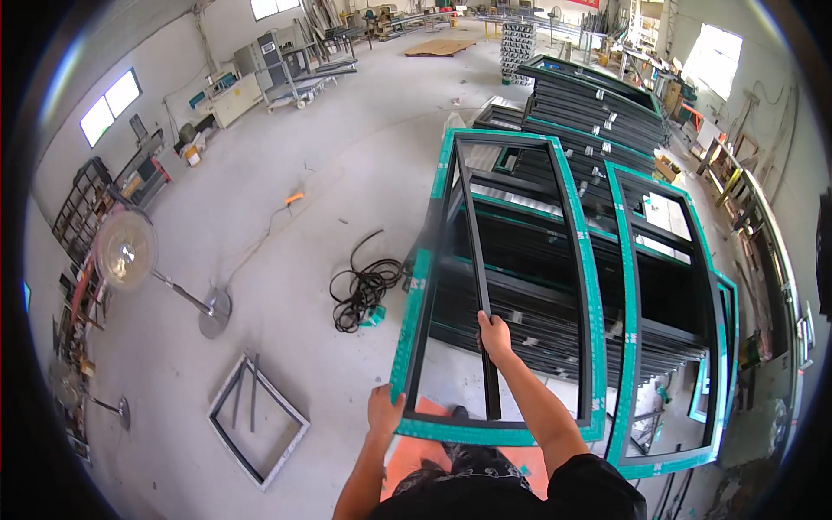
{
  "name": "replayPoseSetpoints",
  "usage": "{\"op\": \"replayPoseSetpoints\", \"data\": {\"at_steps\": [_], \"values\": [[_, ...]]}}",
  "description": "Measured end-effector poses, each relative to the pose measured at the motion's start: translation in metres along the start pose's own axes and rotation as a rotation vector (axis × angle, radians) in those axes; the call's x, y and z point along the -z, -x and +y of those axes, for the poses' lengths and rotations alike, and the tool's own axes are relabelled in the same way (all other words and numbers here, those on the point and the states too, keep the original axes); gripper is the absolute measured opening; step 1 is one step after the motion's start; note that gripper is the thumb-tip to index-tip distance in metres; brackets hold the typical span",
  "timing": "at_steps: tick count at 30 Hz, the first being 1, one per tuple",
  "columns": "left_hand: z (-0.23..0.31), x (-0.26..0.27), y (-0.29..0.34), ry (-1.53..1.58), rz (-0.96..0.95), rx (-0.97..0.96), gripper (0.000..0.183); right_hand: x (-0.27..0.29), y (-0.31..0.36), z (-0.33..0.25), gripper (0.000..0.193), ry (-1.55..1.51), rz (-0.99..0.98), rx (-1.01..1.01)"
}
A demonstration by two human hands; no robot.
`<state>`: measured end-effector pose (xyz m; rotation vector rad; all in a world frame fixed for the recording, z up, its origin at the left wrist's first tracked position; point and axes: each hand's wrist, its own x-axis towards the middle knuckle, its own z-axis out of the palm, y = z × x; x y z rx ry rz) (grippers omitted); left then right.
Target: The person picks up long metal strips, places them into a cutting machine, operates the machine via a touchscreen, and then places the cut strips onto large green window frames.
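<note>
A dark window frame (592, 312) with green protective film round its edge stands in front of me, tilted. My left hand (385, 411) is closed round its lower left corner. Inside the frame, a long black bar (476, 234) runs at a slight slant from the top edge down toward the bottom rail. My right hand (494, 336) is wrapped round this bar in its lower part. Whether the bar's ends are fastened cannot be made out. To the right stands a second green-edged frame (629, 347), which neither hand touches.
Stacked dark frames (581, 113) rise behind the held frame. A coil of black strip (364, 286) lies on the floor to the left, with a small white-edged frame (290, 433) nearer me. A pedestal fan (127, 250) stands further left. Orange sheet (406, 459) lies underfoot.
</note>
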<state>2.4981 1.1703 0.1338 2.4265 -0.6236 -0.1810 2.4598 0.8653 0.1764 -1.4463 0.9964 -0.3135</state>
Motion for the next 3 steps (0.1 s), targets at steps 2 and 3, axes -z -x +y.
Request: {"op": "replayPoseSetpoints", "data": {"at_steps": [2,3], "values": [[-0.003,-0.004,-0.012,-0.003,-0.009,0.060,0.045,-0.015,-0.016,0.001,0.038,-0.019,-0.007,-0.016],[0.003,0.000,-0.019,-0.010,-0.027,0.088,0.046,-0.021,-0.021,0.005,0.037,-0.023,-0.008,-0.032]]}}
